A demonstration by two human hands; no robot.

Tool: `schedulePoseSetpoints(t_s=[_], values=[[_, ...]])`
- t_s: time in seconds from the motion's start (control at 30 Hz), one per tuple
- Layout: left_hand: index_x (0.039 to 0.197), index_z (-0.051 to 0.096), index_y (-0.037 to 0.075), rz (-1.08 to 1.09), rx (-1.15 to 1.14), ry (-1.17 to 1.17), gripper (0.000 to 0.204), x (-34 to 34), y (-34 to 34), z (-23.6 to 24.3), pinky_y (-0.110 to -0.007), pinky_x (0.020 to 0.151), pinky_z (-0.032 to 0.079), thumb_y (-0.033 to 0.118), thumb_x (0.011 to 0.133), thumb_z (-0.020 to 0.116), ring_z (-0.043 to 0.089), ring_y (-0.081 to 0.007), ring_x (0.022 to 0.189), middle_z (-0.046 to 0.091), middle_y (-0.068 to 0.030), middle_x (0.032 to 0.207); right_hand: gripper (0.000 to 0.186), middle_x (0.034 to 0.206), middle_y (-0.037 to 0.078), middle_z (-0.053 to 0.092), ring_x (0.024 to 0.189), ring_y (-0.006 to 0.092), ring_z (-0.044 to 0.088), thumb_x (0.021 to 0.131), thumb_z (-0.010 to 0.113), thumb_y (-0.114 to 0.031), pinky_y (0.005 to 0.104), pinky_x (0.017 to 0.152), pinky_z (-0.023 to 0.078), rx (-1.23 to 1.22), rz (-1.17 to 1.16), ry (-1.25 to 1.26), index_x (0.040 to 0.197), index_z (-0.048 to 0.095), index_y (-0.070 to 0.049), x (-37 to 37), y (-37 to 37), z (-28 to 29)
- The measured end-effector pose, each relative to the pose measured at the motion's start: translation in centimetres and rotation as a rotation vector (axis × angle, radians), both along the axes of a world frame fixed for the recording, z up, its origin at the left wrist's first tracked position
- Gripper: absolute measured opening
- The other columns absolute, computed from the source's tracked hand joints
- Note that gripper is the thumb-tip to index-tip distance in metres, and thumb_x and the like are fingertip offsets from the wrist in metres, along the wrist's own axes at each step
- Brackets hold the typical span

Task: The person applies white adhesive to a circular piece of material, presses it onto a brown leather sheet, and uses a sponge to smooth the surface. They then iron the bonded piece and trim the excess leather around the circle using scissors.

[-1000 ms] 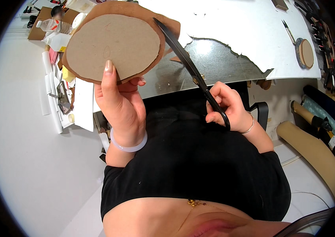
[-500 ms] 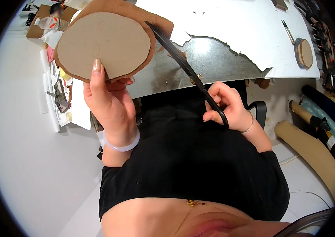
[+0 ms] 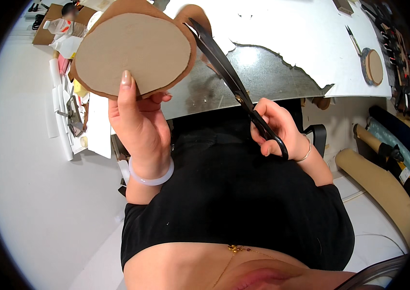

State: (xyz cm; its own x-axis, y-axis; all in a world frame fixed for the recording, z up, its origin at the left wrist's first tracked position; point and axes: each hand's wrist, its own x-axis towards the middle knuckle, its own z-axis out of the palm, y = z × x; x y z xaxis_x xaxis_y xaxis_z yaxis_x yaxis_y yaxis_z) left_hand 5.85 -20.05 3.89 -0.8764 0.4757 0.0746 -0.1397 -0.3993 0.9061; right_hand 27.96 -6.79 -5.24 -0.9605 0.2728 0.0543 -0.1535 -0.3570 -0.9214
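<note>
My left hand (image 3: pixel 139 121) grips an oval beige piece (image 3: pixel 132 50) backed by brown leather-like material (image 3: pixel 134 7). Its thumb presses on the beige face while the fingers are behind, partly hidden. A brown margin shows around the oval, wider along the top. Black scissors (image 3: pixel 231 79) are in my right hand (image 3: pixel 282 128), fingers and thumb around the handles. Their blades are slightly parted, with the tips at the upper right of the brown material. A rounded brown flap (image 3: pixel 197 13) stands out there, partly behind the blades; whether it is still attached is unclear.
A white sheet with a ragged edge (image 3: pixel 282 29) partly covers the grey tabletop (image 3: pixel 263 72). A brush (image 3: pixel 353 39) and a small round tan-topped piece (image 3: pixel 373 66) lie at the right. Tools line the far right edge. A plastic bottle (image 3: pixel 62 27) and cardboard box stand at upper left.
The oval and brown material have shifted slightly right with my left hand. The scissor blades have parted, and a gap now shows between the brown flap and the rest.
</note>
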Motion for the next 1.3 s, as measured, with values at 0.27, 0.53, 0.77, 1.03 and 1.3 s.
schedulePoseSetpoints(t_s=[0.27,0.53,0.77,1.03,1.3], values=[[0.122,0.061,0.007,-0.092,-0.068,0.000,0.028,-0.1,-0.2,0.0,-0.030,0.067,0.047,0.028,0.104,0.060,0.065,-0.0141,0.084,0.071,-0.0039,0.103,0.065,0.074,-0.003,0.056,0.064,0.0019,0.046,0.075,0.092,-0.048,0.0179,0.056,0.034,-0.067,0.069,0.012,0.099,0.046,-0.008,-0.2,-0.1,0.1],[0.125,0.061,0.005,-0.156,-0.120,0.007,0.031,0.1,-0.7,-0.5,-0.030,0.067,0.048,0.027,0.104,0.060,0.066,-0.0155,0.085,0.072,-0.0065,0.105,0.066,0.075,-0.003,0.056,0.064,0.0021,0.047,0.074,0.092,-0.049,0.0177,0.056,0.035,-0.059,-0.005,0.005,0.099,0.046,-0.008,-0.2,-0.4,0.1],[0.127,0.060,0.004,-0.083,-0.153,-0.014,0.033,0.8,-0.4,-0.7,-0.031,0.068,0.055,0.028,0.104,0.060,0.071,-0.0182,0.085,0.073,-0.0084,0.108,0.068,0.074,-0.003,0.055,0.064,0.0024,0.045,0.074,0.091,-0.051,0.0178,0.056,0.034,-0.038,-0.019,0.015,0.100,0.046,-0.008,-0.2,-0.3,0.1],[0.130,0.059,0.004,-0.091,-0.123,0.006,0.036,1.0,-0.3,-1.0,-0.033,0.070,0.059,0.029,0.104,0.060,0.073,-0.0196,0.086,0.073,-0.0096,0.110,0.069,0.074,-0.003,0.053,0.065,0.0025,0.044,0.074,0.092,-0.052,0.0182,0.058,0.034,-0.024,-0.032,-0.016,0.100,0.045,-0.008,-0.1,-0.2,0.4],[0.124,0.063,0.003,-0.132,-0.063,-0.037,0.029,1.3,-0.2,-1.1,-0.035,0.068,0.064,0.024,0.105,0.060,0.075,-0.0213,0.086,0.073,-0.0110,0.107,0.067,0.075,-0.003,0.054,0.065,0.0022,0.043,0.075,0.092,-0.049,0.0185,0.058,0.034,-0.039,-0.038,-0.014,0.100,0.045,-0.008,-0.2,-0.3,0.2]])
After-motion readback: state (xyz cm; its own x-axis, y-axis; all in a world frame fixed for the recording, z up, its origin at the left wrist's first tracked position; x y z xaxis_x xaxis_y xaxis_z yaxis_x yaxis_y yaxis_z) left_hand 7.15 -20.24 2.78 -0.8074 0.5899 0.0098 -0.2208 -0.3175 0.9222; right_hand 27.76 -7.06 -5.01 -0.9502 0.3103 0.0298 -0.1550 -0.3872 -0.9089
